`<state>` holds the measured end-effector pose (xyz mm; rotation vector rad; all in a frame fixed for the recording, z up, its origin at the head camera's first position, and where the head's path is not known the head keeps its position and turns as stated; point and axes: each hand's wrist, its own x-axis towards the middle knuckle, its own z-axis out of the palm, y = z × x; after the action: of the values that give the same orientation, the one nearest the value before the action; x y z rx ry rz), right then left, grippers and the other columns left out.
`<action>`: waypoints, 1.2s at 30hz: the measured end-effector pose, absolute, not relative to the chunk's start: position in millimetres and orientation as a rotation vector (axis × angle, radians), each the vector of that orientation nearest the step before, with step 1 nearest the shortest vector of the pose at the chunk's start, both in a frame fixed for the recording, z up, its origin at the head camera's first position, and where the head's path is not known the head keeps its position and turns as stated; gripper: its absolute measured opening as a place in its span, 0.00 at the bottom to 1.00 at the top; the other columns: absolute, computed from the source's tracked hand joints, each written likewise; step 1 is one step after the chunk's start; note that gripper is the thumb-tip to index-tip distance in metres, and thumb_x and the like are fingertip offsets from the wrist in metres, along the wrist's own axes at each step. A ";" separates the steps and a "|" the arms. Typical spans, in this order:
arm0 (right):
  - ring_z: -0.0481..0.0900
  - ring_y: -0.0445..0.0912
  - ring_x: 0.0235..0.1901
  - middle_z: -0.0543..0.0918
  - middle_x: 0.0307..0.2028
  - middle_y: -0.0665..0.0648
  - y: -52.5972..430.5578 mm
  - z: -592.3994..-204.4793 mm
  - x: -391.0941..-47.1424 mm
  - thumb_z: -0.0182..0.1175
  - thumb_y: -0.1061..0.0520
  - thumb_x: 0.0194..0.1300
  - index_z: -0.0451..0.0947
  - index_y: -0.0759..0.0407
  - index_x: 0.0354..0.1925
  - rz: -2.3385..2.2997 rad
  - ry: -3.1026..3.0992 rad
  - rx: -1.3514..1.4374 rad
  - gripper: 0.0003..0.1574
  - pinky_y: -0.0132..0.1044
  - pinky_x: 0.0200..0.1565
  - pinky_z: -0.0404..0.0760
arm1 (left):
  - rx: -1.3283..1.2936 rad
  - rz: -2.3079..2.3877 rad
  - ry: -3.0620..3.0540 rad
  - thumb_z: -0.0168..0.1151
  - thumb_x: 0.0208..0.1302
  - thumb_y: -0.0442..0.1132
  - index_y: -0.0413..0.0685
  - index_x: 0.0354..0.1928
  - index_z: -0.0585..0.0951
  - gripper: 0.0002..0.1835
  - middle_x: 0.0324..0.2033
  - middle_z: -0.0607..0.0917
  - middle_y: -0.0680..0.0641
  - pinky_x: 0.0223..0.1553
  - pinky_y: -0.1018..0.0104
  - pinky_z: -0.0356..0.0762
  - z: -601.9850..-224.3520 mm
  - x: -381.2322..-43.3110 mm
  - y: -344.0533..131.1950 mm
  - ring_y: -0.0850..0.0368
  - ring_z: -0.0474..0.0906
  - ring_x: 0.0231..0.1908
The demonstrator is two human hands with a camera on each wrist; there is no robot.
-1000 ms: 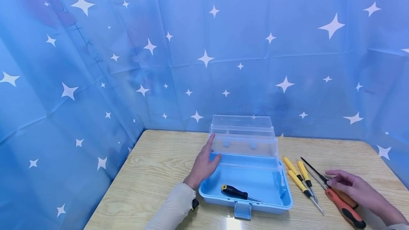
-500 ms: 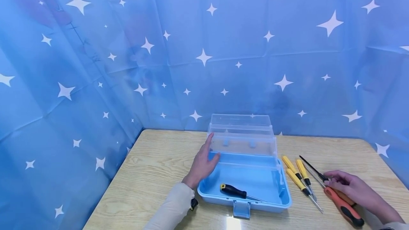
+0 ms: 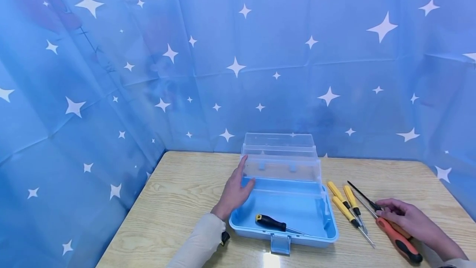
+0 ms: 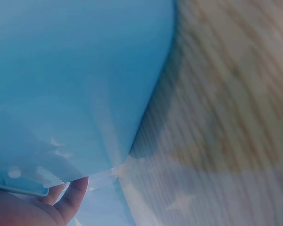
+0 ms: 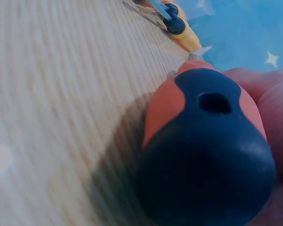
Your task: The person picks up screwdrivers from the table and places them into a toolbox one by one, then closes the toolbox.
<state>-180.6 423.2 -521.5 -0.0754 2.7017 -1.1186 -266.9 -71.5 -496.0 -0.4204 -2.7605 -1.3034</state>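
A light blue toolbox [image 3: 282, 241] stands on the table, its clear lid [image 3: 280, 164] tipped back. My left hand [image 3: 235, 191] rests at its left side, index finger extended along the lid's edge and thumb over the rim; in the left wrist view, fingers [image 4: 74, 200] show past the blue wall. A black screwdriver [image 3: 272, 222] with a yellow end lies inside. At the right, my right hand [image 3: 409, 220] holds a brown-handled screwdriver [image 3: 401, 230] with a black shaft, thumb and fingers near its collar. Right beside it lies a red-and-black-handled screwdriver [image 3: 396, 239], its butt large in the right wrist view.
Several yellow-handled screwdrivers [image 3: 343, 210] lie between the box and my right hand. A black and yellow object [image 3: 224, 238] is partly hidden by my left sleeve [image 3: 202, 241]. The box's front latch [image 3: 280, 245] hangs down. Behind the table [image 3: 186, 189] hangs a blue star-patterned curtain [image 3: 208, 86].
The head view has shifted slightly, so everything sits a little further left in it. Both hands keep their places by the toolbox and the screwdrivers.
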 end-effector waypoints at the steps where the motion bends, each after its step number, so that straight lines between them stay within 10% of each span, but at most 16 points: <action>1: 0.71 0.38 0.30 0.80 0.39 0.54 422.7 -521.2 -180.6 0.50 0.52 0.77 0.68 0.74 0.64 -1.116 2.704 -0.068 0.29 0.33 0.29 0.71 | -0.420 -1.307 -2.758 0.53 0.72 0.52 0.77 0.77 0.43 0.40 0.75 0.61 0.49 0.69 0.45 0.65 -496.1 -266.8 -71.6 0.47 0.63 0.71; 36: 0.74 0.36 0.33 0.82 0.47 0.60 416.0 -519.6 -180.2 0.51 0.43 0.76 0.70 0.70 0.65 -1.041 2.728 0.064 0.35 0.33 0.30 0.71 | -0.435 -1.303 -2.734 0.53 0.71 0.52 0.78 0.77 0.43 0.41 0.75 0.62 0.49 0.68 0.45 0.65 -497.6 -266.9 -71.8 0.46 0.64 0.70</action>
<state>-180.2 416.0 -519.6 0.0644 2.7282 -1.0413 -266.9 -71.8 -497.6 -0.4352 -2.7343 -1.3032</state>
